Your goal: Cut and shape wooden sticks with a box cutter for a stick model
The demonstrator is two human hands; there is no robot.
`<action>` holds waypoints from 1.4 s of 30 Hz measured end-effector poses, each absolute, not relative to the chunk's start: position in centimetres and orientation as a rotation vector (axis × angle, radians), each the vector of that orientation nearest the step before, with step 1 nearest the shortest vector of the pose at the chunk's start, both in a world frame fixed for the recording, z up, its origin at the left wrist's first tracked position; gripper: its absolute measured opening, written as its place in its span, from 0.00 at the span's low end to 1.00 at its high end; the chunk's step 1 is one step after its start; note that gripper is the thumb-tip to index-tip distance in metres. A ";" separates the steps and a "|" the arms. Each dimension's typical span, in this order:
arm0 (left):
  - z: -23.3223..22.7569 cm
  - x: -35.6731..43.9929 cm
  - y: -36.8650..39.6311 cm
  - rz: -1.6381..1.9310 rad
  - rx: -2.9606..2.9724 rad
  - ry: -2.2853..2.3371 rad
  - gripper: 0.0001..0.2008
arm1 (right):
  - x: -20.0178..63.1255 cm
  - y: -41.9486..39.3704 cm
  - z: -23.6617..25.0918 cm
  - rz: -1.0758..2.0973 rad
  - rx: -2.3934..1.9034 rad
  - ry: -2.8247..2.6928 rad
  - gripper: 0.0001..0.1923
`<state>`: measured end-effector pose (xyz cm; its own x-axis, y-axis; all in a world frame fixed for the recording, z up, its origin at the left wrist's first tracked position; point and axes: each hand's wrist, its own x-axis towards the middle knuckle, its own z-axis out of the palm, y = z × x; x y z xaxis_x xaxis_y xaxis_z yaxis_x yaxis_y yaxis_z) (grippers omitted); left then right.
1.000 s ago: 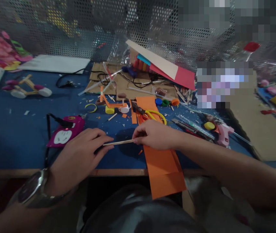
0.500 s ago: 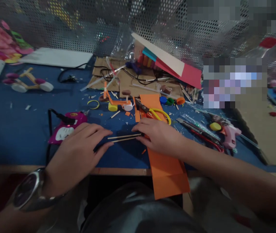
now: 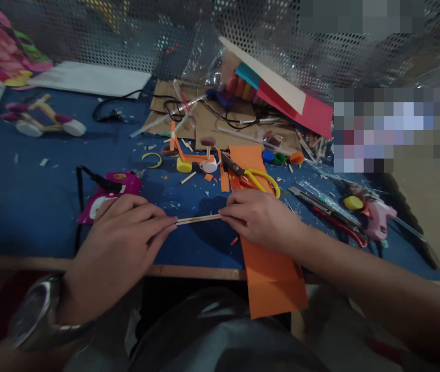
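Two thin wooden sticks (image 3: 198, 219) lie side by side, stretched between my hands above the blue table. My left hand (image 3: 127, 227), with a watch on its wrist, pinches their left ends. Their right ends are pinched by my right hand (image 3: 258, 214). Under my right hand runs a strip of orange paper (image 3: 272, 279) that hangs over the table's front edge. Just beyond that hand are yellow-handled scissors (image 3: 256, 178). A magenta glue gun (image 3: 127, 182) lies behind my left hand, its black cord attached.
A small orange model with bottle-cap wheels (image 3: 192, 156) stands at the back middle, a wooden-stick one (image 3: 44, 120) at the left. A box cutter (image 3: 320, 209) and a pink glue gun (image 3: 378, 219) lie right. Coloured caps (image 3: 280, 158) and scraps dot the table.
My left fingers have closed on the left ends of the sticks. The sticks, apart at that end before, now lie together. The view has shifted slightly.
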<state>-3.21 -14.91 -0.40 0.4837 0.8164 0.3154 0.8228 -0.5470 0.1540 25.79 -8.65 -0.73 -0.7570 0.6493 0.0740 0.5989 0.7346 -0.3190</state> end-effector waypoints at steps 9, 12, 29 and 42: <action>-0.2 -2.8 -14.5 -0.559 -2.717 -1.508 0.15 | 25.2 -8.6 -0.6 0.349 -0.959 -2.786 0.14; -0.1 -2.7 -14.4 -0.539 -2.726 -1.542 0.16 | 25.0 -8.6 -0.4 0.318 -0.957 -2.828 0.15; 0.4 -3.0 -14.6 -0.461 -2.691 -1.571 0.15 | 25.3 -8.9 -0.1 0.442 -1.016 -2.766 0.13; -0.1 0.6 -14.0 -0.556 -2.742 -1.431 0.13 | 25.1 -8.8 0.0 0.492 -1.064 -2.756 0.12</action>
<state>0.56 -14.02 -0.06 0.5226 0.7949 0.3082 0.7944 -0.5853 0.1625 25.11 -8.81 0.03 -0.7382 0.6744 0.0188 0.6262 0.6953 -0.3528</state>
